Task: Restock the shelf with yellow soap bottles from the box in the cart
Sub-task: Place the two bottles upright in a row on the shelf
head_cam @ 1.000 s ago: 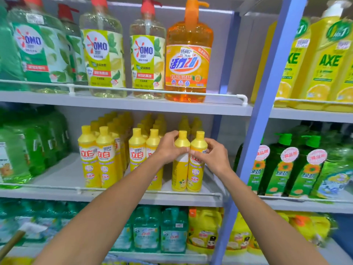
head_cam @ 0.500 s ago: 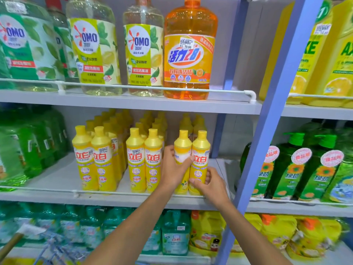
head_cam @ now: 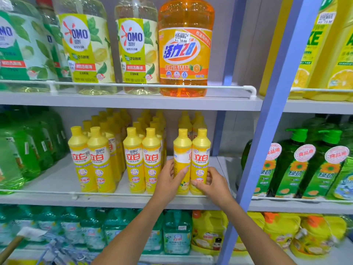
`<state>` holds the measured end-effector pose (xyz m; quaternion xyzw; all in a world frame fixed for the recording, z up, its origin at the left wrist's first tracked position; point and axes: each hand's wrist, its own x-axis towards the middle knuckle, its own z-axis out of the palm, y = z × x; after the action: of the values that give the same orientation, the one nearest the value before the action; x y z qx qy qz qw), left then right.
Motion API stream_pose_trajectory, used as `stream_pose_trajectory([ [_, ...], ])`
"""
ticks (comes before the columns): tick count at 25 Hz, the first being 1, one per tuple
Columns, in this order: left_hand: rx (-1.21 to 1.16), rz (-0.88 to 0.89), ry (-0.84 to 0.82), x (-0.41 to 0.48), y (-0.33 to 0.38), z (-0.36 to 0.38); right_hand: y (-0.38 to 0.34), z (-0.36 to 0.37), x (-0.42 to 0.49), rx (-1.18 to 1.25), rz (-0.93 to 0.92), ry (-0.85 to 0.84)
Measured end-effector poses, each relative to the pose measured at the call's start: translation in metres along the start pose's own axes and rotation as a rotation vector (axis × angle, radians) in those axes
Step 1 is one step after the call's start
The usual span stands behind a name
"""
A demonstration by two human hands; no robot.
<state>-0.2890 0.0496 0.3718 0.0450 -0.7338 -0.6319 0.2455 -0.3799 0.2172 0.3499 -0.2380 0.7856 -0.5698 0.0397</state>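
Both hands are closed on the front pair of yellow soap bottles at the rail (head_cam: 114,194) of the middle shelf — the left hand (head_cam: 169,183) on the left bottle (head_cam: 182,150), the right hand (head_cam: 214,185) on the right bottle (head_cam: 201,152). They look like light, stiff, slick plastic, best gripped low on the waist. The left one's label faces away, and box and cart are out of sight — only a blurred tangle shows far below the rail.

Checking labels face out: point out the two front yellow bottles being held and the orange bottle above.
left-held yellow bottle (head_cam: 182,150), head view, shoulder.
right-held yellow bottle (head_cam: 201,159), head view, label.
orange bottle (head_cam: 184,52), head view, label.
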Motion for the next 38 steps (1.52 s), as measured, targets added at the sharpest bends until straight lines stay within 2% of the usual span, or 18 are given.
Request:
stream_pose_trajectory([
  [3, -0.094, -0.063, -0.054, 0.0, 0.002, -0.006, 0.0, 0.0, 0.0, 0.016, 0.003, -0.013],
  [7, -0.103, -0.078, -0.029, -0.004, -0.001, -0.004, 0.0, 0.002, -0.003, 0.025, -0.026, 0.028],
  [12, 0.005, -0.051, 0.082, -0.006, -0.009, 0.007, 0.001, 0.003, -0.003, 0.053, -0.048, 0.038],
  [17, 0.052, -0.079, -0.015, 0.001, -0.016, -0.006, 0.006, 0.002, 0.001, 0.055, -0.076, 0.04],
  [24, 0.237, -0.028, 0.055, -0.007, -0.012, -0.001, 0.007, 0.004, 0.0, 0.04, -0.089, 0.047],
  [29, 0.283, -0.076, 0.075, -0.006, -0.015, 0.003, 0.011, 0.004, -0.001, 0.006, -0.089, 0.042],
  [34, 0.338, -0.08, -0.003, 0.011, -0.018, 0.0, 0.011, 0.005, 0.007, -0.029, -0.058, 0.066],
  [38, 0.351, -0.103, 0.087, 0.016, -0.024, 0.009, 0.013, 0.009, 0.013, -0.091, 0.001, 0.128],
])
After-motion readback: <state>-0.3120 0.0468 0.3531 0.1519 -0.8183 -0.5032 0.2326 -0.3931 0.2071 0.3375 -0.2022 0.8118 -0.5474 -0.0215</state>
